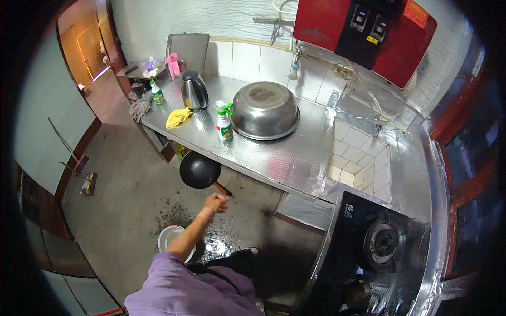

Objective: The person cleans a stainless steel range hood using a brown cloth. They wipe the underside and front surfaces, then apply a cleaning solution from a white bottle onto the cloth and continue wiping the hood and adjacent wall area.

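Note:
My left hand (pixel 216 203) reaches out over the floor, its fingers loosely curled; nothing can be seen in it, though the inside of the palm is hidden. Just beyond it is the wooden handle (pixel 223 189) of a black wok (pixel 200 170), with a narrow gap between hand and handle. The wok lies below the front edge of the metal-covered counter (pixel 253 166); what it rests on cannot be told. Below my forearm, a white bucket (pixel 168 236) stands on the floor, partly covered by the arm. My right hand is out of view.
On the counter are an upturned metal basin (pixel 265 112), spray bottles (pixel 224 127), an electric kettle (pixel 193 91) and a yellow cloth (pixel 178 118). A tiled sink (pixel 355 158) and a gas stove (pixel 379 252) lie to the right. The floor (pixel 215 247) looks wet near my feet.

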Available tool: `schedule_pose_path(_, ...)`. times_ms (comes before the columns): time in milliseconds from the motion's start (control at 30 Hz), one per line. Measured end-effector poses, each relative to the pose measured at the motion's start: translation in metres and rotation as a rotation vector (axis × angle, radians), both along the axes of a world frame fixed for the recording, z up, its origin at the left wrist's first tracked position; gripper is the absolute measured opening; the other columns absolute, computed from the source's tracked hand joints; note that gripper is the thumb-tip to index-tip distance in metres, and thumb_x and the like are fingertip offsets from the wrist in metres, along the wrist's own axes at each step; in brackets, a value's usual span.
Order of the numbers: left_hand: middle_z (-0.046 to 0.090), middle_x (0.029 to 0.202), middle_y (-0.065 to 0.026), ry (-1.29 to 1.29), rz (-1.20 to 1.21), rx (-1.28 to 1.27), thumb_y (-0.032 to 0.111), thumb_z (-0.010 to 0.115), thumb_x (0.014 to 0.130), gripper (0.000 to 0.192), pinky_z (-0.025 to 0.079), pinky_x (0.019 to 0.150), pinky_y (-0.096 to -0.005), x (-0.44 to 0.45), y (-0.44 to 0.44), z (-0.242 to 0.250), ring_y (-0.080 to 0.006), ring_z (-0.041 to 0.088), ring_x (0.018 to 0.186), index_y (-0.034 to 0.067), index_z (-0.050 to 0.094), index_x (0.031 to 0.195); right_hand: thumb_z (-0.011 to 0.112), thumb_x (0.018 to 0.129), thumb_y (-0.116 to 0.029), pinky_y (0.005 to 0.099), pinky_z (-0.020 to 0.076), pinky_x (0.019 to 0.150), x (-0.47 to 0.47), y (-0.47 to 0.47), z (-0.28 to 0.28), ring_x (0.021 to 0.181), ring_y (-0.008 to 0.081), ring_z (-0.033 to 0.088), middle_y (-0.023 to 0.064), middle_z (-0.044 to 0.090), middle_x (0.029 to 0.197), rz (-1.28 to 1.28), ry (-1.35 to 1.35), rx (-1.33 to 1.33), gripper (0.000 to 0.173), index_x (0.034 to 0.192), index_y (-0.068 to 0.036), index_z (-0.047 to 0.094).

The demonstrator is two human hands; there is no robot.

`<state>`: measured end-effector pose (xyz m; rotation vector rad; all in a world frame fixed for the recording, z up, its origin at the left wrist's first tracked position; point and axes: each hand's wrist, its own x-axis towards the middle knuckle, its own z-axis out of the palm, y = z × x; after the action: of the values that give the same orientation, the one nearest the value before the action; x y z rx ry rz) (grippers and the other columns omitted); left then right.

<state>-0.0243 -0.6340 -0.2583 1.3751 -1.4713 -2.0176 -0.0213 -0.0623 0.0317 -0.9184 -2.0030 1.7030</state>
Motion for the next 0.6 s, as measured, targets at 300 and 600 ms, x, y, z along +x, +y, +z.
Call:
schedule_pose_path(300, 0.058, 0.075, -0.0057, -0.01, 0.01, 0.269, 0.021, 0.059, 0.081, 0.013, 0.05, 0.049, -0.0336, 0.044, -0.043, -0.052, -0.022, 0.06, 0.059, 0.01, 0.054, 0.086, 0.06, 0.08, -0.017, 0.0344, 0.0473, 0.075, -0.086, -0.116, -0.061, 0.09, 0.0222, 0.056, 0.0104, 0.055, 0.107, 0.365, 0.051, -0.096, 0.041, 0.116, -0.002, 0.049)
schedule_pose_path(600, 0.062, 0.078, -0.0077, -0.02, 0.126, 0.249, 0.01, 0.064, 0.078, 0.01, 0.051, 0.051, -0.0349, 0.089, 0.033, -0.036, -0.0252, 0.063, 0.065, 0.01, 0.056, 0.085, 0.061, 0.078, -0.02, 0.0374, 0.0449, 0.08, -0.136, -0.121, -0.091, 0.092, 0.0251, 0.054, 0.0144, 0.054, 0.105, 0.603, -0.086, -0.327, 0.041, 0.113, -0.001, 0.051)
